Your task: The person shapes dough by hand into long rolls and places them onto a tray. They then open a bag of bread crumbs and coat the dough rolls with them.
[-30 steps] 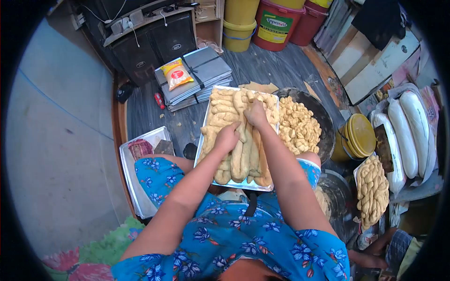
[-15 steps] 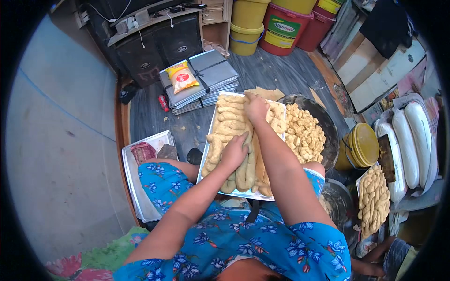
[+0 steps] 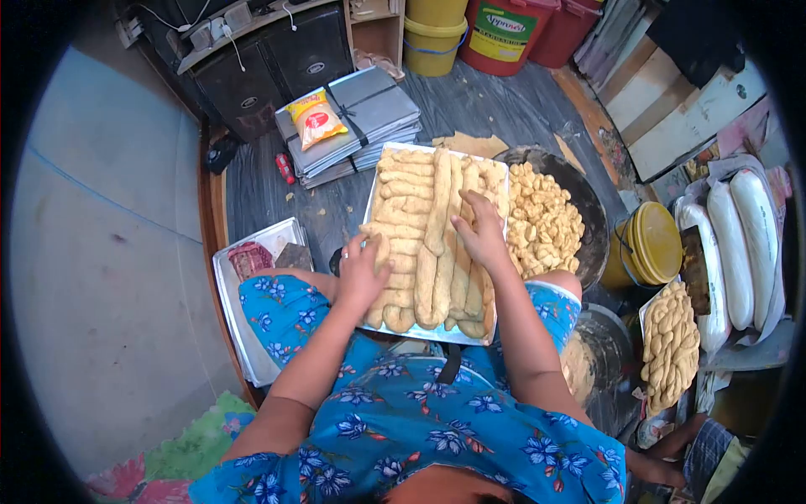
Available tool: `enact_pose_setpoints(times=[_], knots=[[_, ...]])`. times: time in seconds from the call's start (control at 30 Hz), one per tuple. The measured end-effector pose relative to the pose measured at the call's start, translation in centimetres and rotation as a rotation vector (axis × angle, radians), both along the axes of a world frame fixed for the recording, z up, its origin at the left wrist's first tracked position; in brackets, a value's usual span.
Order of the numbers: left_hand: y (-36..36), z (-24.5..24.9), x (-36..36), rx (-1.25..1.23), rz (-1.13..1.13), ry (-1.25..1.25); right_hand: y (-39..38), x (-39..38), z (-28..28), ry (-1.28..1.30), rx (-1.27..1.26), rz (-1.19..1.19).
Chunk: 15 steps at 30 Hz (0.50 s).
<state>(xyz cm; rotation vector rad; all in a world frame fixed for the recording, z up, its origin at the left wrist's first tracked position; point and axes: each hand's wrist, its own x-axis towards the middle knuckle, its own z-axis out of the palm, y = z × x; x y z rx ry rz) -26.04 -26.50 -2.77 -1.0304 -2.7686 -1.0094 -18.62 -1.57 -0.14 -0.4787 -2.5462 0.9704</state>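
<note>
On the lap, in the head view, a metal tray (image 3: 457,337) with soft-looking dough: long ropes (image 3: 426,286) lying lengthwise in the right half, short rows (image 3: 407,206) lying crosswise in the left. At the left rim, left hand (image 3: 363,273) with fingers curved over the edge dough; firm grip or only light touch, not possible to tell. Above the long ropes, right hand (image 3: 483,235) with thumb and fingers moderately wide, apparently around nothing.

Possible, by judgement, to stretch or tear a rope by uneven pulling, or to make neighbours stick by pressing them too close (very little spare room between them). Possible also to tip the tray by leaning on one side, because of support only from the lap.

Hidden: dough beneath the left fingers, and the tray's underside. Hard to make out: rope ends near the right hand. Cut off at the lower right: another person (image 3: 663,469), visible only in part.
</note>
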Motion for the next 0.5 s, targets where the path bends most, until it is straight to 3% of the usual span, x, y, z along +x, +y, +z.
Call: enact_pose_setpoints(times=[0.03,0.17,0.27,0.4,0.5], knots=[[-0.5,-1.1,-0.2,0.029,0.001,-0.093,-0.7,1.4,-0.3,0.023,-0.025,-0.004],[-0.3,-0.7,-0.5,0.081,0.004,-0.032,-3.0,5.2,-1.3,0.018,0.044,0.061],[0.3,1.0,1.1,0.261,0.011,-0.293,-3.6,7.3,-1.3,0.040,0.002,0.059],[0.6,-0.3,3.6,0.251,-0.081,-0.643,-3.8,9.2,-1.3,0.038,-0.037,0.041],[0.7,0.5,4.2,0.012,-0.213,-0.015,-4.3,9.6,-1.2,0.041,-0.033,0.045]])
